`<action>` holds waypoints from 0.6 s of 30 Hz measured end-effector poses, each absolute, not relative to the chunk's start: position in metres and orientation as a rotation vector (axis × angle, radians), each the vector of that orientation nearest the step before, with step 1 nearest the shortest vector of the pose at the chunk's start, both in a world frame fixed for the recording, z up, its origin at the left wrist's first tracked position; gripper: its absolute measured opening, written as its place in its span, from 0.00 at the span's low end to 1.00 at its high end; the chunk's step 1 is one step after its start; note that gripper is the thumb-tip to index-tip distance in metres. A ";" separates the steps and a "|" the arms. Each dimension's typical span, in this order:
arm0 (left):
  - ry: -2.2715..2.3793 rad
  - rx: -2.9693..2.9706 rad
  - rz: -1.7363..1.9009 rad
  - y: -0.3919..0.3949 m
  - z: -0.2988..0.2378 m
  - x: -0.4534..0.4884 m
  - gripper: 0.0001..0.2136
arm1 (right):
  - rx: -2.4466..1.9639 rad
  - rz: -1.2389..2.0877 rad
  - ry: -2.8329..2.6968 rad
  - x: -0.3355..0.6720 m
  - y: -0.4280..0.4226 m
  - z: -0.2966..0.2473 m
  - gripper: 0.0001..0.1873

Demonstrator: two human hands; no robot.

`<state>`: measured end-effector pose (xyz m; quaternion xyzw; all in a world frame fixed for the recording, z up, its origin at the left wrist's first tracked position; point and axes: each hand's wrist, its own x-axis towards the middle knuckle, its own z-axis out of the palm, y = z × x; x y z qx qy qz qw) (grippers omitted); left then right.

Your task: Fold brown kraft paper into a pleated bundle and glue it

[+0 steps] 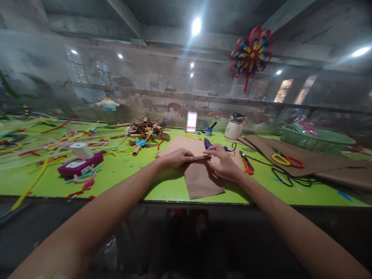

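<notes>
Over the middle of the green table, both my hands are on a sheet of brown paper whose upper edge is folded or rolled into a narrow strip. My left hand pinches the strip's left end between thumb and fingers. Bent around its right end are the fingers of my right hand. The sheet's lower part hangs flat toward the table's front edge. Under and behind it lies a larger piece of brown paper. Just beyond my right hand is a blue glue gun, partly hidden by the fingers.
An orange-handled cutting tool and a black cable lie right, near scissors on more brown paper. Behind stand a green basket, a jug and a lit phone. Left are a purple power strip and pipe cleaners.
</notes>
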<state>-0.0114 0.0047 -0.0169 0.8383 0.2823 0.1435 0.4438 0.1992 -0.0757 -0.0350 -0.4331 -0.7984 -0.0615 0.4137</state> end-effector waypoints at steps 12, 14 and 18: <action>0.518 2.421 0.485 0.006 -0.027 0.001 0.17 | -1.124 0.931 -1.575 0.195 -0.074 -0.044 0.17; 0.522 2.414 0.505 0.003 -0.026 0.001 0.17 | -1.113 0.958 -1.536 0.195 -0.074 -0.043 0.16; 0.542 2.408 0.507 -0.003 -0.022 0.000 0.17 | -1.101 0.901 -1.527 0.196 -0.076 -0.034 0.14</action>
